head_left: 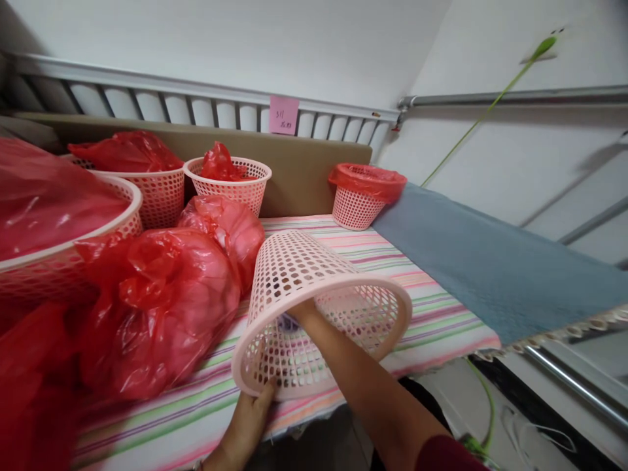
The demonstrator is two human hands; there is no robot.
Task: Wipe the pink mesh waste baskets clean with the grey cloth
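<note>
A pink perforated basket (299, 261) lies on its side on a striped cloth (441, 320), its mouth facing me. My left hand (252, 412) grips the lower left of the rim, with the thumb inside and the other fingers partly hidden. My right hand (301, 311) reaches through the mouth into the basket. Its fingers are hidden behind the basket wall, beside a small purplish item (287, 322) that is too unclear to name.
Tied red plastic bags (171, 294) lie left of the basket. More pink baskets (240, 190) with red bags stand at the back and left. A basket lined with a red bag (358, 206) stands at the back right, near a blue-grey cover (490, 261).
</note>
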